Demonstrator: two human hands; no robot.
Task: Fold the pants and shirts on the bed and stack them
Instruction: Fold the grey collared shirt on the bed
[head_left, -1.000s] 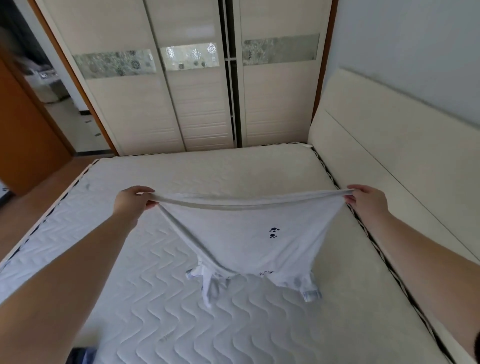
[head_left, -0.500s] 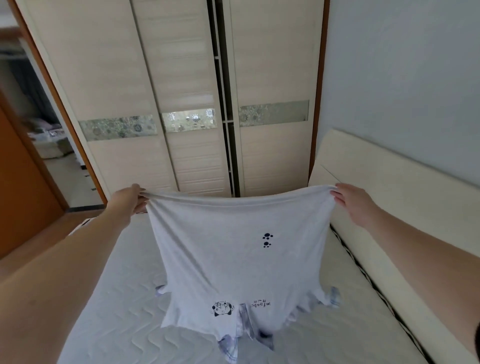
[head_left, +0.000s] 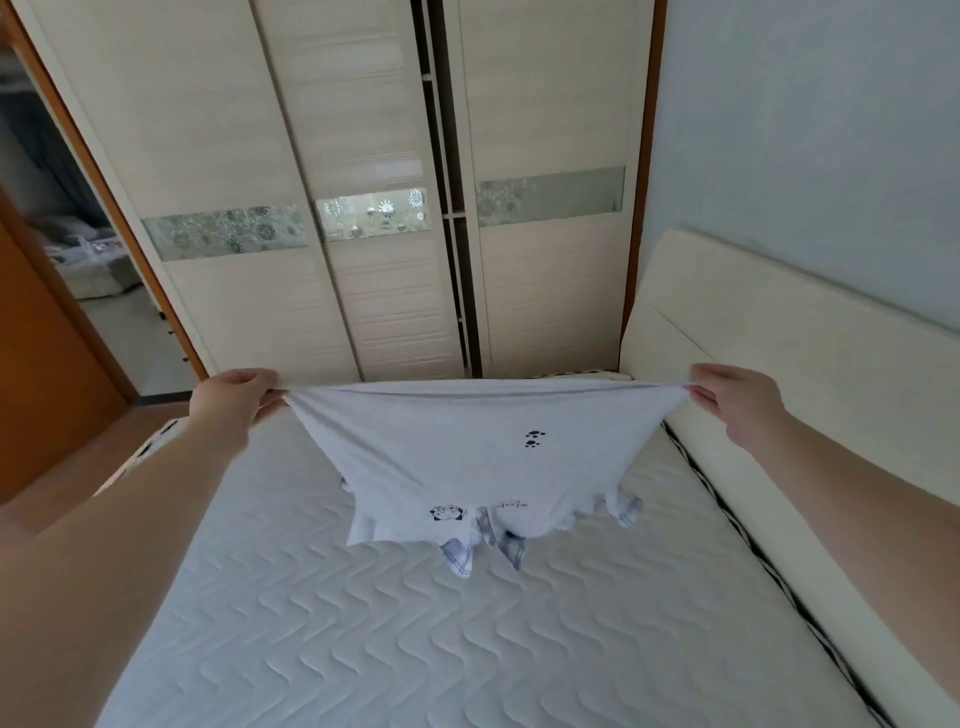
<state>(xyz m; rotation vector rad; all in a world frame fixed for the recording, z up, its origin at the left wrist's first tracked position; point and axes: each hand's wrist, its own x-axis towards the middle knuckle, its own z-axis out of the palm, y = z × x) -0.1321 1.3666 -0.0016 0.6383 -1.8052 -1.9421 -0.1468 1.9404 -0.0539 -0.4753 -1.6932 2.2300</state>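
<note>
Above the bare quilted mattress (head_left: 415, 623), a pale grey shirt (head_left: 467, 457) hangs stretched between two raised hands, its hem pulled taut and its plaid-trimmed collar and sleeves dangling just over the bed. From where I stand, the left hand (head_left: 234, 405) pinches one hem corner with curled fingers, and the right hand (head_left: 737, 402) pinches the other the same way. To my eye the job now is laying it flat: lower both corners together, keep the top edge tight, let the collar end touch first, then draw the hem back toward the body so no creases get trapped. The sleeves look bunched underneath and will likely need smoothing out before any fold.
</note>
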